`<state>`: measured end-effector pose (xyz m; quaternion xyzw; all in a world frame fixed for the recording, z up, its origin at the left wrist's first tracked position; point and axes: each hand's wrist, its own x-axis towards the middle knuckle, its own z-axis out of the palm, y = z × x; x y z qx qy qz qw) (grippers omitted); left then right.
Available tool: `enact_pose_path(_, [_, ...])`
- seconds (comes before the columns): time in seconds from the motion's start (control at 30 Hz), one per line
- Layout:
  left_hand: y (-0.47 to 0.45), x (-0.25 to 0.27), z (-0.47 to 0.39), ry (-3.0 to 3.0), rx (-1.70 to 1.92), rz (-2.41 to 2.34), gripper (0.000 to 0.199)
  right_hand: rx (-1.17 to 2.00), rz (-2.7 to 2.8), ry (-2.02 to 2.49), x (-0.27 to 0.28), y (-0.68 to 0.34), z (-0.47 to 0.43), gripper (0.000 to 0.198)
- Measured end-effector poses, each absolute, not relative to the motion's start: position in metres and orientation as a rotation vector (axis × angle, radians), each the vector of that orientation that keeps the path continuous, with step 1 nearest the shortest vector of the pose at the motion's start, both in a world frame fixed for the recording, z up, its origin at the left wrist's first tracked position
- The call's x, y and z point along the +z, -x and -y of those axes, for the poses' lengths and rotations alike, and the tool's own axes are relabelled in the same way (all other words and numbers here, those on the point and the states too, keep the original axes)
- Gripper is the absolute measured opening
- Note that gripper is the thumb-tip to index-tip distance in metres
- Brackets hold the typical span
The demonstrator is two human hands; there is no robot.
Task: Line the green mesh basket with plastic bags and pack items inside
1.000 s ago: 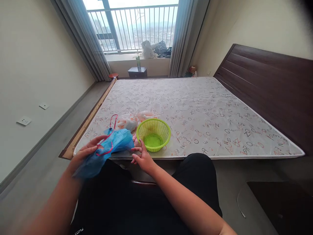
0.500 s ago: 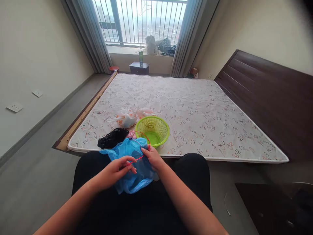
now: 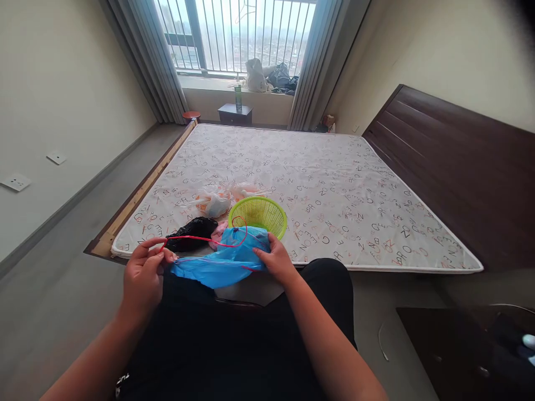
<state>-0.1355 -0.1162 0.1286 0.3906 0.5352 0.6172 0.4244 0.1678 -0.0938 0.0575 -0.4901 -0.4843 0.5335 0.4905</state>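
Observation:
A blue plastic bag [image 3: 225, 267] is stretched between my hands above my lap. My left hand [image 3: 147, 267] is closed, pinching a red string [image 3: 196, 238] that runs across to the bag and curls into a loop over the basket's near side. An edge of the bag also meets the left fingertips. My right hand [image 3: 276, 258] grips the bag's right side between thumb and fingers. Just beyond the bag, a green plastic basket [image 3: 282, 218] rests on the mattress, its near part covered by the bag.
On the mattress [image 3: 376, 223] lie a black plastic bag [image 3: 193, 234], a pink item [image 3: 219, 234] and white plastic bags [image 3: 217, 204]. A dark headboard [image 3: 451, 145] stands at right. A nightstand [image 3: 235, 115] holding a green glass [image 3: 238, 97] is near the window. A white cable [image 3: 382, 342] lies on the floor.
My left hand has moved left, drawing the red string out long. The blue bag has been pulled wider and lifted off my lap, while my right hand has shifted slightly right.

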Motion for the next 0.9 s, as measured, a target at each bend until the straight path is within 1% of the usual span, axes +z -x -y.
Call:
enact_pose_path(0.03, [0.139, 0.123, 0.113, -0.934, 1.525, -1.372, 0.033, 1.212, 1.170, 1.248, 0.059, -0.170, 0.094, 0.040])
enact_pose_path(0.1, [0.146, 0.105, 0.108, -0.850, 1.359, -1.487, 0.046, 1.076, 1.108, 1.335, 0.061, -0.174, 0.094, 0.030])
enact_pose_path(0.17, [0.153, 0.084, 0.103, -0.823, 1.102, -1.614, 0.060, 0.992, 1.050, 1.368, 0.064, -0.177, 0.095, 0.027])
enact_pose_path(0.23, [0.156, 0.066, 0.102, -0.934, 0.941, -1.740, 0.069, 0.972, 1.054, 1.367, 0.069, -0.179, 0.097, 0.027])
enact_pose_path(0.3, [0.150, 0.060, 0.105, -1.197, 0.928, -1.801, 0.075, 1.017, 1.100, 1.361, 0.075, -0.179, 0.100, 0.030])
enact_pose_path(0.4, [0.127, 0.070, 0.112, -1.639, 0.940, -1.629, 0.083, 1.111, 1.209, 1.326, 0.086, -0.177, 0.105, 0.041])
enact_pose_path(0.47, [0.106, 0.081, 0.112, -1.782, 0.893, -1.485, 0.093, 1.153, 1.294, 1.272, 0.092, -0.174, 0.108, 0.045])
enact_pose_path(0.57, [0.076, 0.086, 0.100, -1.823, 0.891, -1.363, 0.112, 1.212, 1.390, 1.191, 0.099, -0.170, 0.111, 0.049])
enact_pose_path(0.6, [0.068, 0.084, 0.094, -1.802, 0.886, -1.322, 0.111, 1.222, 1.409, 1.173, 0.101, -0.170, 0.111, 0.049])
enact_pose_path(0.63, [0.063, 0.081, 0.087, -1.766, 0.869, -1.288, 0.105, 1.222, 1.427, 1.164, 0.104, -0.171, 0.112, 0.047])
enact_pose_path(0.73, [0.061, 0.070, 0.067, -1.612, 0.824, -1.294, 0.062, 1.148, 1.478, 1.242, 0.110, -0.182, 0.113, 0.035])
enact_pose_path(0.77, [0.064, 0.068, 0.062, -1.574, 0.834, -1.341, 0.051, 1.097, 1.507, 1.301, 0.112, -0.189, 0.113, 0.037])
enact_pose_path(0.83, [0.075, 0.070, 0.056, -1.538, 0.875, -1.470, 0.042, 0.963, 1.595, 1.442, 0.116, -0.206, 0.113, 0.049])
enact_pose_path(0.9, [0.085, 0.077, 0.053, -1.532, 0.914, -1.587, 0.042, 0.817, 1.714, 1.585, 0.118, -0.222, 0.113, 0.053])
